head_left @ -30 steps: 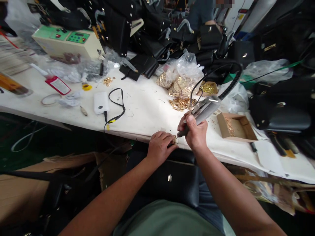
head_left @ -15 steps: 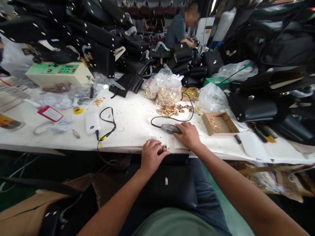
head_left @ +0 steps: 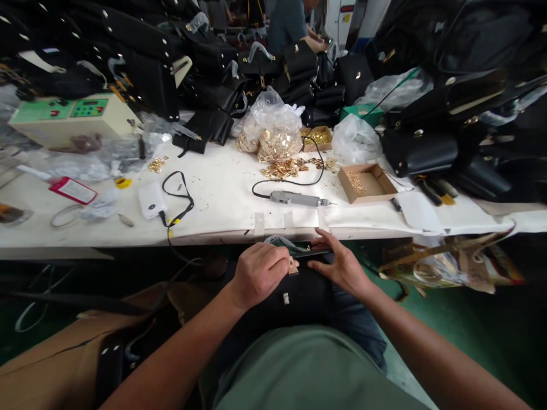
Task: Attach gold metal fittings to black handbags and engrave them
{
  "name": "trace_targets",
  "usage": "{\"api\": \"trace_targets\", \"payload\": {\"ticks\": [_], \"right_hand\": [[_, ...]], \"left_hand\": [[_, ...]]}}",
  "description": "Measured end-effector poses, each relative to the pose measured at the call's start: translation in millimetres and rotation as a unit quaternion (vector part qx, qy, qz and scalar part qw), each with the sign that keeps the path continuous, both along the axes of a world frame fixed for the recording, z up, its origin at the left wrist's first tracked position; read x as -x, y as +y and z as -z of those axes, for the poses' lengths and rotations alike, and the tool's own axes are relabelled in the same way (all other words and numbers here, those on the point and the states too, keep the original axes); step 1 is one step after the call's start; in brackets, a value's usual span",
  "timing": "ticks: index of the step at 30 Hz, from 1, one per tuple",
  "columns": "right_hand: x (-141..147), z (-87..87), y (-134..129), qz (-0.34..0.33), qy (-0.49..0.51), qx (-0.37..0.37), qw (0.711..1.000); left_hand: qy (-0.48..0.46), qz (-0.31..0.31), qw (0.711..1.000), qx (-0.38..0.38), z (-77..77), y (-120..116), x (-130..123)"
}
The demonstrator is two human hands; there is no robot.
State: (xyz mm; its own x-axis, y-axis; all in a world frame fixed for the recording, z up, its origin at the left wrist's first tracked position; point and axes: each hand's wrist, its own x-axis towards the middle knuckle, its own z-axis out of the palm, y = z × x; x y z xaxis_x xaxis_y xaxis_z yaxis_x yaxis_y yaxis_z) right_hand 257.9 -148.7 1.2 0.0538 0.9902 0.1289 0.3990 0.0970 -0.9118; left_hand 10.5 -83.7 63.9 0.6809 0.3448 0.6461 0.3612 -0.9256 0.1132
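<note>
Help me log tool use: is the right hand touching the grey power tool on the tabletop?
Apart. The head view shows a strip of white tabletop between the grey power tool and the fingertips of the right hand.

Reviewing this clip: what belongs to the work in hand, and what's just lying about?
Likely in use:
- gold-coloured fitting, at the left hand
- black piece, gripped by the right hand
- powered driver, lying on the table
- loose gold-coloured fittings

Apparently just lying about:
- white device with black cable
- red-edged container
- yellow ring
</note>
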Motion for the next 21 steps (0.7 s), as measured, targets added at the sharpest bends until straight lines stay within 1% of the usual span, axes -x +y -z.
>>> {"api": "trace_targets", "payload": {"ticks": [2, 3, 6, 7, 8, 9, 12, 13, 15, 17, 19, 21], "right_hand": [[-3.0, -5.7, -4.0, 0.011, 0.087, 0.047, 0.995], [-4.7, -9.2, -6.9, -0.005, 0.112, 0.074, 0.991], [-7.8, -17.5, -19.7, -0.104, 0.145, 0.146, 0.973], [-7.7, -19.1, -25.0, -0.13, 0.157, 0.16, 0.966], [-6.9, -20.4, -30.4, -0.14, 0.169, 0.168, 0.961], [-5.8, -21.5, -35.6, -0.137, 0.178, 0.172, 0.959], [-4.3, -28.1, -44.7, -0.089, 0.179, 0.161, 0.967], [-6.7, -32.0, -44.1, -0.077, 0.18, 0.145, 0.97], [-19.1, -44.0, -38.3, -0.073, 0.186, 0.12, 0.972], [-40.9, -61.2, -32.5, -0.054, 0.197, 0.113, 0.972], [-66.4, -79.7, -32.6, 0.001, 0.235, 0.096, 0.967], [-89.9, -93.2, -38.4, 0.069, 0.306, 0.076, 0.947]], "left_hand": [[-0.003, 0.014, 0.999, -0.031, -15.1, -6.6, -0.9], [-0.006, 0.019, 0.999, -0.044, -21.5, -9.0, -1.1], [-0.008, 0.035, 0.997, -0.073, -35.6, -13.3, -1.6], [-0.008, 0.038, 0.996, -0.078, -39.1, -14.1, -2.2], [-0.01, 0.041, 0.996, -0.081, -42.2, -14.8, -3.3], [-0.013, 0.043, 0.996, -0.079, -45.2, -15.2, -5.1], [-0.04, 0.05, 0.997, -0.054, -53.9, -14.0, -13.8], [-0.062, 0.044, 0.996, -0.042, -56.2, -11.5, -16.9], [-0.102, 0.012, 0.994, -0.03, -58.1, -1.2, -21.9], [-0.142, -0.019, 0.99, -0.014, -55.7, 16.4, -24.0], [-0.178, -0.045, 0.983, 0.002, -48.3, 37.5, -23.8], [-0.216, -0.093, 0.971, 0.051, -36.0, 57.0, -23.1]]}}
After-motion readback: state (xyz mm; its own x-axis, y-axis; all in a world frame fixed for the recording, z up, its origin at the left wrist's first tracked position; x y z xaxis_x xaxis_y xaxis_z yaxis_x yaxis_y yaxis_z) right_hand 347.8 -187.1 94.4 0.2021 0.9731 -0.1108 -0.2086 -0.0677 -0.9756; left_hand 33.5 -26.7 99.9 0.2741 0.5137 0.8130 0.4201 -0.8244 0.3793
